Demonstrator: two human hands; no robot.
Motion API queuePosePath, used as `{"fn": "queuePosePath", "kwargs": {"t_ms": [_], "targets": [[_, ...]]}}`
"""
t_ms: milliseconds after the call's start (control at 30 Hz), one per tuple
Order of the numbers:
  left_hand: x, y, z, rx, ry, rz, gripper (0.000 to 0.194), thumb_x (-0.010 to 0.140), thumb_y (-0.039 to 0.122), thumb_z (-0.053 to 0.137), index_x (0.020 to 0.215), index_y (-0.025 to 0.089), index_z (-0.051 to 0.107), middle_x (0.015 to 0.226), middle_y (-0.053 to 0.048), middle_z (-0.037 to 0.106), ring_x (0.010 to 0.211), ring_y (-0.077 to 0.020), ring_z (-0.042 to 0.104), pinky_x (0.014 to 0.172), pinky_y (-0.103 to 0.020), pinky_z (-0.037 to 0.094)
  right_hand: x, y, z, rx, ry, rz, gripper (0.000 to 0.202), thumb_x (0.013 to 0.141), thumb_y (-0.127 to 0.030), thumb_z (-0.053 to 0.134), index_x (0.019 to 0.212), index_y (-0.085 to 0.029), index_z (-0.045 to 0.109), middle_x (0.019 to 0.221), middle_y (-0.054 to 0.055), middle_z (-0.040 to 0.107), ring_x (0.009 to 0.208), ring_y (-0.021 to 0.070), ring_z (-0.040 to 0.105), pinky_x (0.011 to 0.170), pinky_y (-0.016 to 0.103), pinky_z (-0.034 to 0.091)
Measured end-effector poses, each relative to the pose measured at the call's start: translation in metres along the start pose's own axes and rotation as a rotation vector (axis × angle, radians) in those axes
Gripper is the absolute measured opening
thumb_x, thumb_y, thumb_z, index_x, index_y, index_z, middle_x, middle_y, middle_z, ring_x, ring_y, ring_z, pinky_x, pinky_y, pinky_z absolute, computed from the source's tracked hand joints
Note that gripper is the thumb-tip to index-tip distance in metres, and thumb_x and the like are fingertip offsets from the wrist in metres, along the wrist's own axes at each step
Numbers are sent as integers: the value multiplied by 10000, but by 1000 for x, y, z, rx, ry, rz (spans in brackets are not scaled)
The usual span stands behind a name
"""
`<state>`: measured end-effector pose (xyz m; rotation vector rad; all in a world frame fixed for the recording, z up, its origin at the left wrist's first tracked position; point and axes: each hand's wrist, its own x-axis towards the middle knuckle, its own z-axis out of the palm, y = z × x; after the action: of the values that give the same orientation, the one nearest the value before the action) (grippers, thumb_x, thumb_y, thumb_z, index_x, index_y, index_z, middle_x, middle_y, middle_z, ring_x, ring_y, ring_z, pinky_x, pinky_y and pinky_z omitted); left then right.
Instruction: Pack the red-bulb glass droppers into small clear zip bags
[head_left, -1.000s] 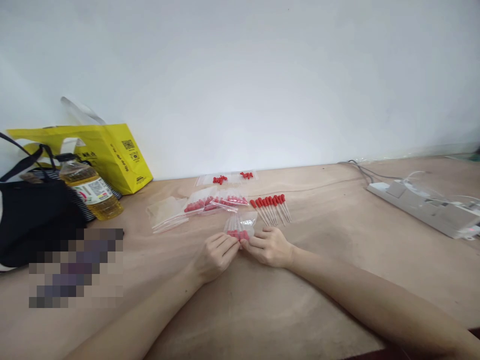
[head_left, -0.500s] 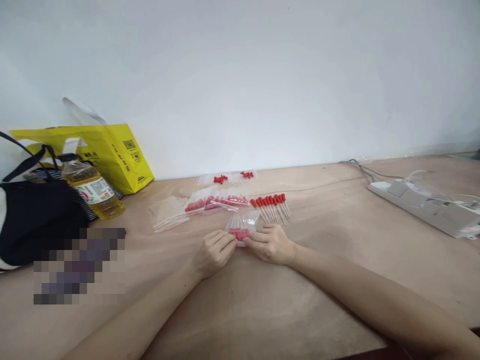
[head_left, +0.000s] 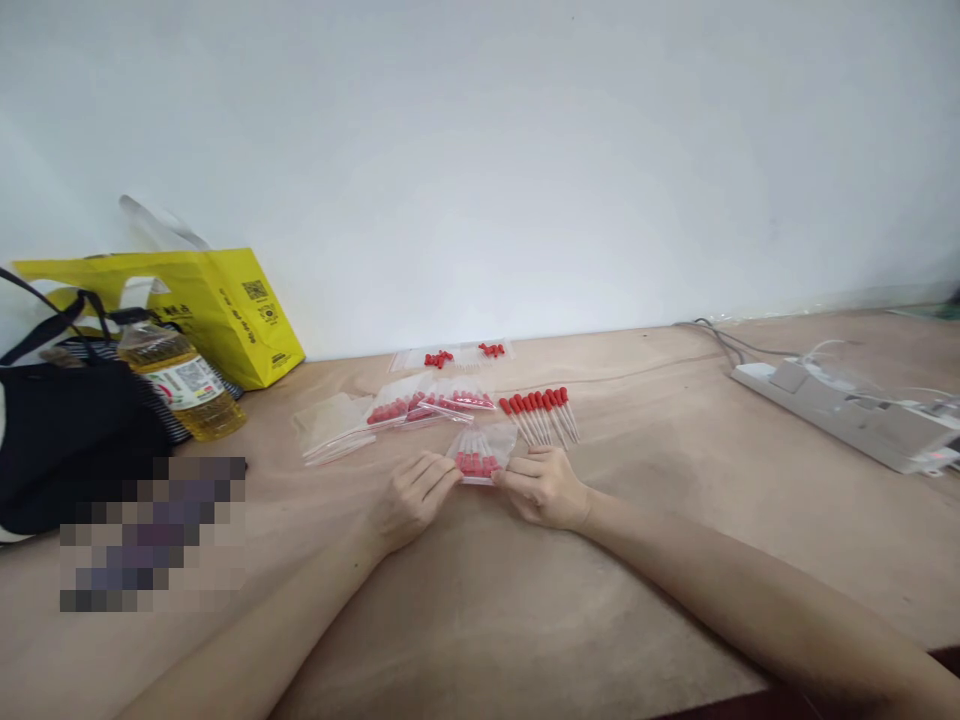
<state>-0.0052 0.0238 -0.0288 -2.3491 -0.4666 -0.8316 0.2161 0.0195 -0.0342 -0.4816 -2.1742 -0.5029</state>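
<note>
A small clear plastic zip bag lies flat on the light-brown wooden-looking table, its closure strip towards the person; inside it, a few slender pale droppers with red bulbs point their stems away, bulbs near the strip. The left hand has its fingers drawn narrow, pinching the bag's near left corner; the right hand pinches the near right corner likewise, thumb against curled fingers.

Just beyond the right hand, a slanted row of loose red-bulbed droppers lies side by side; just behind the held bag, overlapping clear bags with red bulbs inside reach leftward to a flat pile of clear bags; farther back, near the pale wall, are two clusters of red bulbs on clear plastic.

Well to the left stand a bright yellow carrier bag, a tilted clear bottle of golden liquid and a black fabric bag; well to the right lies a white power strip.
</note>
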Motion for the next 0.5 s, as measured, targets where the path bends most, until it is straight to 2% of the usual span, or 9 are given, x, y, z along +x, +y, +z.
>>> {"fn": "queuePosePath", "kwargs": {"t_ms": [233,367,500], "targets": [[-3,-8,-11,16,3,-12,170,863,78,402,867,120,566,780,-73,624,767,-170,591,727,-292,501,-7,9,-5,68,-11,76,200,806,-169,413,707,-168,586,531,-17,508,487,82,390,492,235,249],[-3,-6,-10,-2,19,-9,198,842,41,391,878,123,568,775,-73,630,761,-165,597,716,-288,507,-7,9,-4,9,-26,77,201,818,-205,441,685,-178,590,540,-23,515,511,76,425,505,235,253],[-2,-5,-10,-23,33,-15,168,833,56,415,871,124,564,763,-72,628,744,-166,600,702,-284,512,-3,5,-1,-55,-34,113,162,817,-279,479,772,-199,614,649,-6,570,602,90,472,511,230,261]]}}
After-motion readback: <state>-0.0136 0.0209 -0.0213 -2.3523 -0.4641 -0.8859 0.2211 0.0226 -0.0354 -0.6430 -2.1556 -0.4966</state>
